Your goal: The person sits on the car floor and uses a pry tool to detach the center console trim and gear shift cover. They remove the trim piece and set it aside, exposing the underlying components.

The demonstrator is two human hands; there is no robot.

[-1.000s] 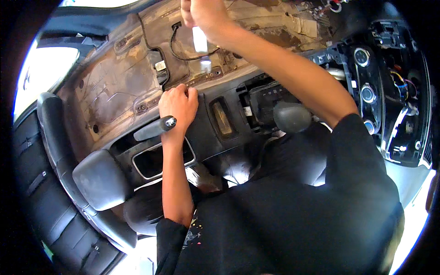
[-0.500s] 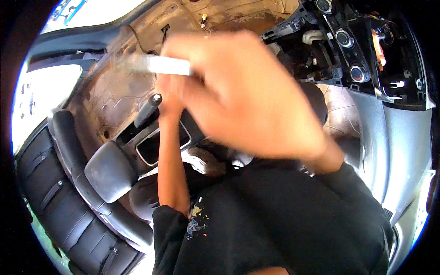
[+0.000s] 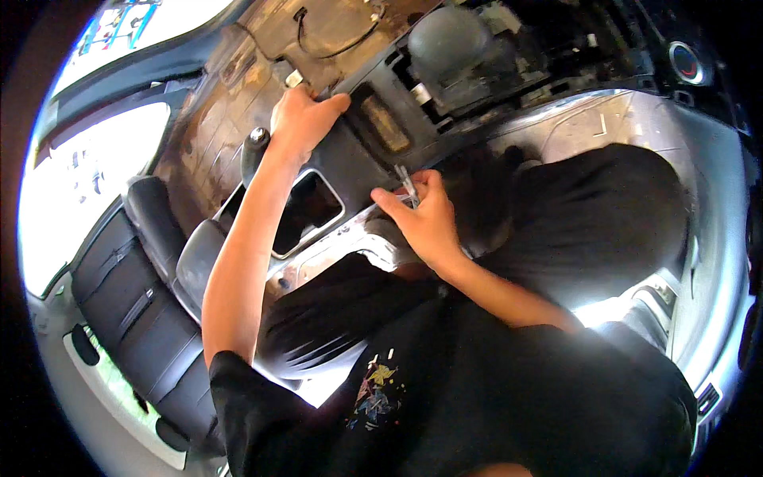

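Observation:
The black centre console point(image 3: 338, 147) lies between my hands. My left hand point(image 3: 306, 119) grips its far side, thumb stretched over the top and the other fingertips partly hidden past the edge. Just beyond those fingers shows a small white piece point(image 3: 294, 78). At the console's near side is my right hand point(image 3: 425, 215), with thin, silvery-clear pieces point(image 3: 407, 184) between thumb and fingers; their kind is unclear. A handbrake lever point(image 3: 253, 151) stands left of my left wrist. Below it, a silver-framed opening point(image 3: 308, 211) sits in the console, partly behind my left forearm.
A gear-lever boot point(image 3: 449, 48) rises at the console's front end. Beyond is the bare brown floor point(image 3: 254, 56) with a loose cable point(image 3: 338, 52). Black rear seats point(image 3: 139, 306) are at the left. A round dashboard knob point(image 3: 686, 63) shows at upper right.
My right hand has come down from close before the camera, where it held a blurred white strip, to the console's near side. My left hand has moved forward along the console's far side.

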